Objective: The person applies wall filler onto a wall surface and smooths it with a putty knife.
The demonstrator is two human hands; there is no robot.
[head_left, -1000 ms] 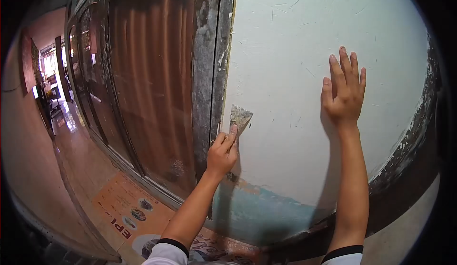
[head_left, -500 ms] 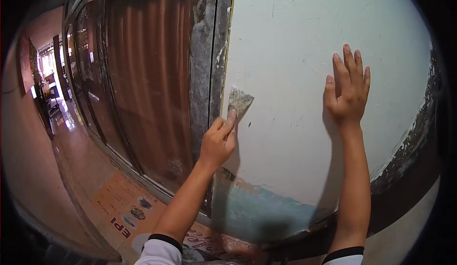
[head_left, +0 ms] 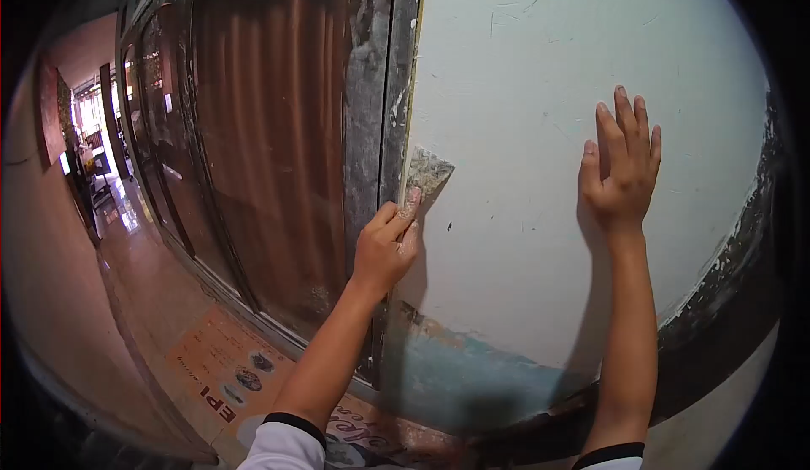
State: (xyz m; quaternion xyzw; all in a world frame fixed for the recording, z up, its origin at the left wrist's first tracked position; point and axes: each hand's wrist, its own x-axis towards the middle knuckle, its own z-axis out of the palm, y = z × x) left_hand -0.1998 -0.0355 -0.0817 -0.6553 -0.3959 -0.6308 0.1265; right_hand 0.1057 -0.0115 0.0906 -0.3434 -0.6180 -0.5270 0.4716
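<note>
Here, scraper (head_left: 431,172) in left grip (head_left: 388,246).

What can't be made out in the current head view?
- Scraper's handle: head view, wrapped by the left hand.
- Right palm's contact with the white panel: head view, behind the back of the right hand.
- Orange banner's fine print: head view, too small.
- Corridor's far end: head view, small, washed out by glare.

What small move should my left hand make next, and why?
I'd probably ease the mottled grey, fan-shaped scraper slightly upward: your bare left hand grips it wide edge up at the white painted surface, beside the dark weathered frame.
</note>
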